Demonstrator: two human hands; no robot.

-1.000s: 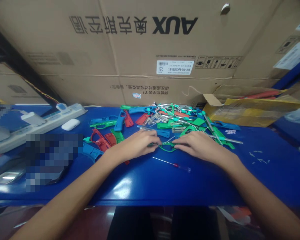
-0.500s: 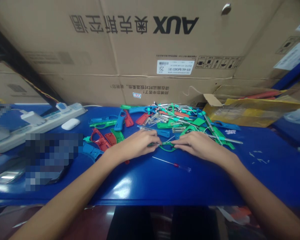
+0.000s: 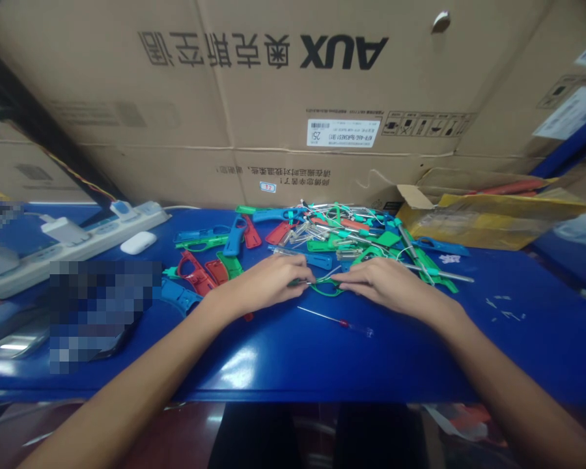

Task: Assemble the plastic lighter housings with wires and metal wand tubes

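Between my two hands lies a green lighter handle [image 3: 328, 293], its looped edge showing just above the blue tabletop. My left hand [image 3: 272, 281] pinches its left end, thumb and fingers pressed together. At the other end, my right hand [image 3: 389, 286] has its fingertips closed on the handle near a thin pale wire or rod [image 3: 333, 272]. Fingers cover most of the handle, so its inside cannot be made out. Just in front of the hands rests a thin screwdriver [image 3: 343, 323] with a clear and red grip.
Behind the hands is a pile of lighter parts with metal tubes [image 3: 361, 229]. Red handle halves [image 3: 195, 272] and blue ones [image 3: 180, 298] lie left. A power strip [image 3: 102, 244], white case [image 3: 138, 242] and taped carton [image 3: 488, 218] flank the work area. Small pale bits [image 3: 505, 307] lie right.
Both hands keep their grip on the green lighter handle in nearly the same place. My right fingertips have shifted very slightly left.
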